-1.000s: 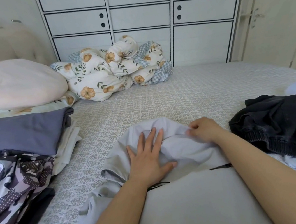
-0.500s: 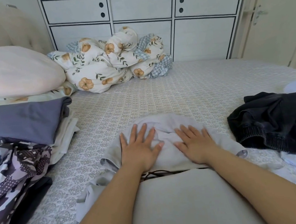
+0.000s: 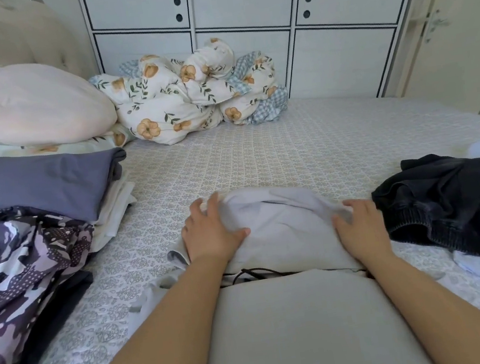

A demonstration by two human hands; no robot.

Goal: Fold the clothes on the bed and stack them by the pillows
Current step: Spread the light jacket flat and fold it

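Both hands lie on a pale grey, soft cotton garment (image 3: 283, 222) that sits bunched on the patterned bed sheet (image 3: 304, 149) directly in front of the person. The left hand (image 3: 211, 231) rests palm down on the garment's left side, fingers straight and a little spread, their tips reaching its far left edge and the thumb stretched out across the cloth toward the middle. The right hand (image 3: 360, 224) rests on the garment's right edge, fingers loosely bent over the fold there; whether they pinch the cloth or only press on it cannot be told. A thin dark drawstring (image 3: 254, 273) shows at the garment's near edge, between the two wrists. Just right of the right hand lies a crumpled black denim garment (image 3: 455, 202), near but apart from it. To the left, by the round cream pillow (image 3: 36, 104), stands a stack topped by a folded slate-blue cloth (image 3: 37, 181), with a purple patterned fabric (image 3: 15, 266) nearer the camera.
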